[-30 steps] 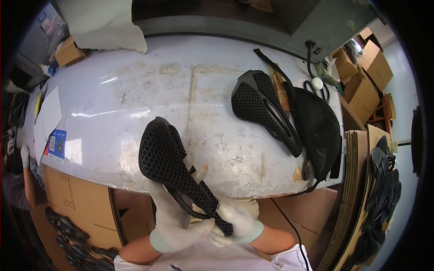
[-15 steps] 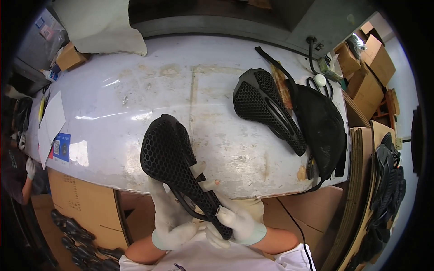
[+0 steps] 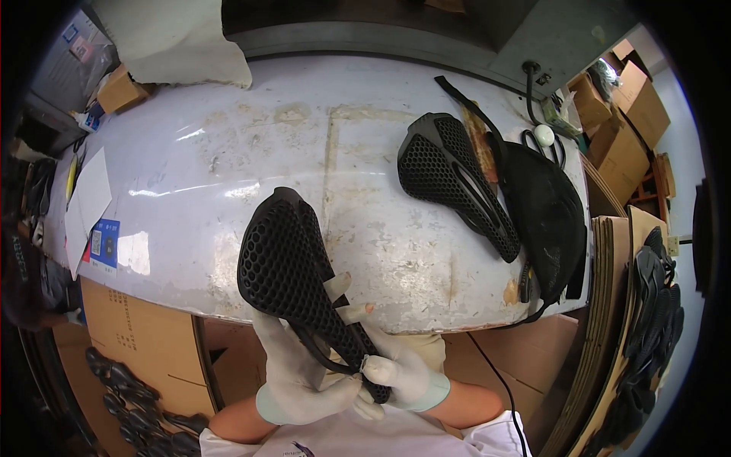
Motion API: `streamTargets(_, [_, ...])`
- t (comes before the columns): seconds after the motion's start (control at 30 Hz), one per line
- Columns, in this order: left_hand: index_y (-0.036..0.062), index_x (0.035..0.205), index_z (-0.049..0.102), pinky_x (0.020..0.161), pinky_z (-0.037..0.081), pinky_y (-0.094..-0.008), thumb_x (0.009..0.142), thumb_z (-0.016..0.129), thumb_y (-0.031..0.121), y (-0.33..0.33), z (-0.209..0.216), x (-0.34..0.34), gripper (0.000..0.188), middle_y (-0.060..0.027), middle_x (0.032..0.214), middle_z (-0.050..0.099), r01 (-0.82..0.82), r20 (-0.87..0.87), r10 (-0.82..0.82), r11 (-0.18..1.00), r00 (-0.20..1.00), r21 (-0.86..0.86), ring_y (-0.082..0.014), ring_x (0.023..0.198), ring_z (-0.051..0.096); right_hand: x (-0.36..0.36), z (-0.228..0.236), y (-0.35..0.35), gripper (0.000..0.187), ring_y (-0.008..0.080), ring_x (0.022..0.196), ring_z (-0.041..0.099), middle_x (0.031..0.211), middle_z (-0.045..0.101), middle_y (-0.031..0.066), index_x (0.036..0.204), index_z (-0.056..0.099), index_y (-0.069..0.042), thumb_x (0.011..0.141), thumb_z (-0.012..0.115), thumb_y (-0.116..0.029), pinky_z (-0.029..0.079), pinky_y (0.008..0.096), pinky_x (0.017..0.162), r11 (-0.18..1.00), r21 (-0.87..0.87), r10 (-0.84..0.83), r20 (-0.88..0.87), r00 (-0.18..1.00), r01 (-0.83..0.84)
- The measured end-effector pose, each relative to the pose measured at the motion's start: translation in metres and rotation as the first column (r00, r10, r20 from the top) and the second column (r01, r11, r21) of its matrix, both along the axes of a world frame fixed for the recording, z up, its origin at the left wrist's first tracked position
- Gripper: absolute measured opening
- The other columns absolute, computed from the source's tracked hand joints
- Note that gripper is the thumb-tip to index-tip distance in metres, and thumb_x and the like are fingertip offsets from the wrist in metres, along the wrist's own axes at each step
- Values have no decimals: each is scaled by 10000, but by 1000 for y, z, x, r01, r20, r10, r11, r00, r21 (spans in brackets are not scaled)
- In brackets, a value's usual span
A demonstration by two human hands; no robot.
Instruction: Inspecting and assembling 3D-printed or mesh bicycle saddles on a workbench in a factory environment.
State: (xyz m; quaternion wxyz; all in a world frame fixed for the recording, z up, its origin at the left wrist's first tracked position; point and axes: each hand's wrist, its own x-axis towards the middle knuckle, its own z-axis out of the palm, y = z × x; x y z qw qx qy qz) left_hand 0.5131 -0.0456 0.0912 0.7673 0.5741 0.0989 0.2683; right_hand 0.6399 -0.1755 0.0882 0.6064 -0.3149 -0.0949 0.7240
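A black bicycle saddle (image 3: 282, 255) with a honeycomb surface is held tilted over the table's near edge, its wide end up and its narrow nose toward me. My left hand (image 3: 301, 373), in a white glove, supports it from below and along its left side, with the thumb close to the nose. Gloved as well, my right hand (image 3: 396, 369) grips the nose, thumb on top; some of its fingers show through near the saddle's middle. A second black honeycomb saddle (image 3: 445, 164) lies on the table to the right.
A black bag (image 3: 544, 221) with a strap lies right of the second saddle on the white table (image 3: 183, 228). A white sheet (image 3: 87, 206) and a blue card (image 3: 105, 242) are at the left. More saddles (image 3: 126, 381) lie lower left; cardboard (image 3: 609, 289) stands at the right.
My left thumb has moved right, toward the saddle's nose and my right thumb. The saddle stays in nearly the same place. At far left, another person's arm has shifted lower.
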Motion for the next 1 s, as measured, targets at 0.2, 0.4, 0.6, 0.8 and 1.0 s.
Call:
streamTargets(0.2, [275, 1614, -237, 988, 601, -482, 757, 657, -119, -2, -2, -1, 1299, -384, 1572, 284, -8, -20, 10, 994, 1000, 106, -399, 1311, 604, -7, -7, -4, 790, 139, 495, 590, 946, 625, 115, 1539, 241, 50, 1035, 617, -427, 478, 260, 482, 999, 20, -28, 39, 999, 27])
streamTargets(0.4, [272, 1615, -254, 1023, 575, -508, 789, 618, -109, -8, -2, -3, 1260, -395, 1578, 278, 15, -10, -14, 997, 1000, 77, -416, 1325, 593, -8, -13, -7, 715, 180, 460, 577, 722, 584, 83, 1500, 278, 43, 1052, 602, -410, 482, 304, 465, 999, 27, -35, -29, 999, 36])
streamTargets(0.6, [265, 1631, -244, 1141, 458, -566, 875, 594, -25, -4, 13, -3, 1165, -380, 1640, 190, 151, 112, -118, 919, 987, -363, -462, 1457, 452, -7, -7, -8, 612, 209, 416, 536, 647, 541, 89, 1405, 373, -28, 1042, 616, -457, 459, 332, 439, 998, 32, -30, -353, 935, 45])
streamTargets(0.8, [371, 1654, -168, 1157, 447, -552, 828, 771, 130, -9, 13, -1, 1274, -313, 1669, 231, 55, -18, -61, 970, 998, -237, -435, 1460, 465, -1, -3, -5, 539, 199, 378, 498, 686, 565, 91, 1416, 388, -35, 1048, 625, -350, 431, 349, 419, 999, 49, 0, -267, 964, 14])
streamTargets(1.0, [102, 1619, 102, 732, 617, -382, 755, 631, -81, -13, 12, -1, 1030, -287, 1324, 530, -201, -47, 202, 864, 978, -461, -309, 918, 717, -1, -19, 5, 645, 229, 827, 681, 951, 652, 104, 1518, 345, 24, 1016, 658, -234, 562, 342, 832, 942, 323, -232, 816, 529, -87])
